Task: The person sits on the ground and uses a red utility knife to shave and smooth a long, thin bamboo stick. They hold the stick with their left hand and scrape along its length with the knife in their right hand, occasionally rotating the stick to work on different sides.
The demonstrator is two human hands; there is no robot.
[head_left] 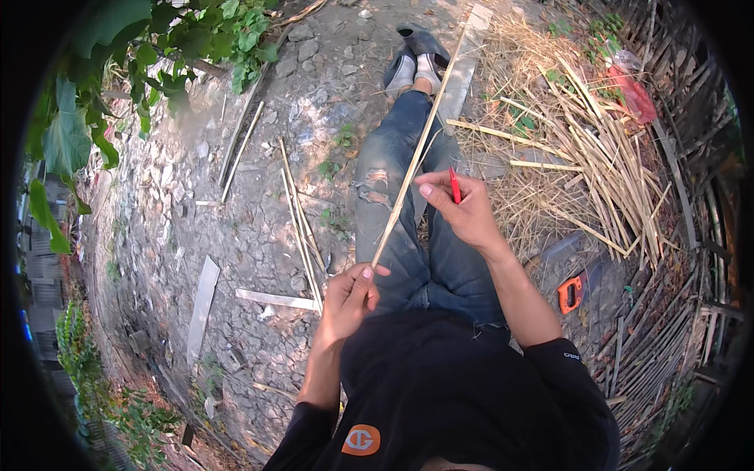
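My left hand (351, 298) is closed round the near end of a long, thin bamboo strip (408, 173). The strip slants up and away over my outstretched legs, its far part passing above a flat board (458, 90). Between the fingers of my right hand (470, 210) is a slim red pen-like tool (455, 187), pointing away from me; its exact kind cannot be made out. The thumb and a fingertip of this hand are close beside the strip, and whether they touch it is unclear.
A pile of split bamboo strips (605, 169) lies on straw at the right. Nearer is a handsaw with an orange handle (570, 295). More strips (299, 224) and a flat pale slat (203, 306) lie on the stony ground at left. Leafy branches (94, 47) hang at the upper left.
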